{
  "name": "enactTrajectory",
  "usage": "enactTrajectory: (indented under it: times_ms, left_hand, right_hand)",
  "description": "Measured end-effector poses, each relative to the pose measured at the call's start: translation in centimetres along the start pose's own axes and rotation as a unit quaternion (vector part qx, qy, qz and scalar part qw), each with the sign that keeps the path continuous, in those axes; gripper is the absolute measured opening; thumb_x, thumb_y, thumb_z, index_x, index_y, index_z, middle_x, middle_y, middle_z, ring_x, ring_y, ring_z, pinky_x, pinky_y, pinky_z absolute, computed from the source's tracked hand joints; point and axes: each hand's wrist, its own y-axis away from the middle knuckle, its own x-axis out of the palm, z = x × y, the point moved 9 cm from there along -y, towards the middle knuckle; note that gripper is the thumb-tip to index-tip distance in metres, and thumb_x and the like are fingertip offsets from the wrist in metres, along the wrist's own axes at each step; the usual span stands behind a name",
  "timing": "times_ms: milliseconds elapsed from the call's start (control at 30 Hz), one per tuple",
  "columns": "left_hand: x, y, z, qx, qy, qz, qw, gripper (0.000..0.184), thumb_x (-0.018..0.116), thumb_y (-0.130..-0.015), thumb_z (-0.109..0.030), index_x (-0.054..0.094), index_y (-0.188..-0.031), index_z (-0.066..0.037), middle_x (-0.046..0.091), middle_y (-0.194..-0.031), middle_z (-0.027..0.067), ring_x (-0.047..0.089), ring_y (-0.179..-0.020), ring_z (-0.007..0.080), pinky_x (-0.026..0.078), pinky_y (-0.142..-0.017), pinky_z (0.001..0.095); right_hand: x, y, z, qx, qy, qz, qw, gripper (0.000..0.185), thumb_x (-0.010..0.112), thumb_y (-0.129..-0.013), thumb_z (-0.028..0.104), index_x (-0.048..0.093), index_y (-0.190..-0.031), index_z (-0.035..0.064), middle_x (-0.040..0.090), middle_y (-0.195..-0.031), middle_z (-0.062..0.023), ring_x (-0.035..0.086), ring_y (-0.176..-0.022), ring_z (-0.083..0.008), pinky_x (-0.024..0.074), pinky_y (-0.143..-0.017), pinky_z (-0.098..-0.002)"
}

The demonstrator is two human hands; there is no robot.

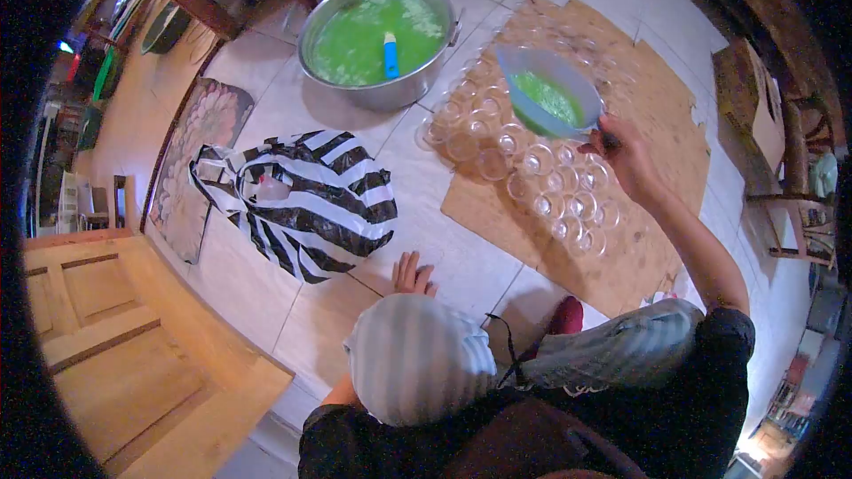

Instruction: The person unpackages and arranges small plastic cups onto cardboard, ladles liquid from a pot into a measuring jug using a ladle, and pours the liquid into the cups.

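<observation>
My right hand point(621, 157) is closed round the handle of a translucent jug point(579, 99) with bright green liquid in its bottom. The jug is tilted above rows of clear plastic cups point(581, 206), and it hides some of them. Those cups stand close together on a flat sheet of brown cardboard point(488, 204). With fingers spread, my left hand point(413, 275) rests on the tiled floor in front of my knee and holds nothing. A large metal pot point(377, 96) of frothy green liquid sits further forward, with a blue-handled utensil point(390, 58) standing in it.
A black-and-white striped plastic bag point(311, 200) lies on the floor left of the cups. Beyond it is a flower-patterned mat point(200, 142) by the doorway. A wooden door point(133, 355) stands at lower left. At right are a cardboard box point(750, 106) and a wooden chair point(799, 200).
</observation>
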Motion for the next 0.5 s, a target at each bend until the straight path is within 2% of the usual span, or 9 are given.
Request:
enactTrajectory:
  times_ms: [33, 133, 233, 333, 500]
  left_hand:
    - [0.1, 1.4, 0.3, 0.031, -0.037, -0.034, 0.998, 0.031, 0.058, -0.079, -0.025, 0.059, -0.106, -0.008, 0.037, -0.136, 0.0218, 0.031, -0.127, 0.0417, 0.023, -0.102, 0.0568]
    - [-0.1, 1.7, -0.1, 0.073, -0.043, -0.029, 0.996, 0.042, 0.062, -0.073, -0.026, 0.057, -0.111, -0.010, 0.035, -0.137, 0.0218, 0.032, -0.127, 0.0410, 0.020, -0.102, 0.0600]
    - [1.7, 1.2, 1.8, -0.004, -0.015, 0.081, 0.997, 0.049, 0.063, -0.069, -0.029, 0.054, -0.114, -0.011, 0.034, -0.138, 0.0216, 0.031, -0.128, 0.0411, 0.021, -0.102, 0.0597]
    - [1.1, 1.1, 1.4, 0.012, -0.019, 0.078, 0.997, 0.050, 0.063, -0.069, -0.028, 0.054, -0.115, -0.011, 0.034, -0.138, 0.0216, 0.029, -0.128, 0.0414, 0.021, -0.102, 0.0600]
    - [1.5, 1.5, 1.8, 0.020, -0.024, 0.081, 0.996, 0.052, 0.064, -0.068, -0.027, 0.053, -0.116, -0.011, 0.032, -0.139, 0.0208, 0.027, -0.130, 0.0408, 0.020, -0.103, 0.0597]
  right_hand:
    - [-0.2, -0.2, -0.4, 0.003, 0.006, -0.007, 1.000, 0.026, 0.049, -0.090, 0.027, 0.050, -0.077, 0.0050, 0.045, -0.062, -0.0034, 0.047, -0.062, -0.0148, 0.0471, -0.076, -0.0373]
    - [-0.5, -0.7, -1.6, 0.019, 0.024, -0.020, 0.999, 0.025, 0.049, -0.088, 0.026, 0.050, -0.074, 0.0049, 0.044, -0.060, -0.0035, 0.046, -0.059, -0.0151, 0.0468, -0.076, -0.0365]
    - [-0.8, -1.6, -3.0, 0.023, 0.047, 0.007, 0.999, 0.025, 0.049, -0.087, 0.025, 0.051, -0.072, 0.0044, 0.044, -0.058, -0.0030, 0.046, -0.058, -0.0150, 0.0475, -0.074, -0.0357]
    - [-1.3, -2.2, -4.6, 0.040, 0.049, -0.023, 0.998, 0.025, 0.050, -0.086, 0.024, 0.051, -0.071, 0.0041, 0.045, -0.059, -0.0029, 0.047, -0.058, -0.0148, 0.0483, -0.070, -0.0349]
    - [-0.1, -2.9, -4.6, 0.019, 0.075, -0.014, 0.997, 0.026, 0.050, -0.086, 0.024, 0.052, -0.069, 0.0037, 0.045, -0.059, -0.0026, 0.048, -0.056, -0.0145, 0.0486, -0.067, -0.0333]
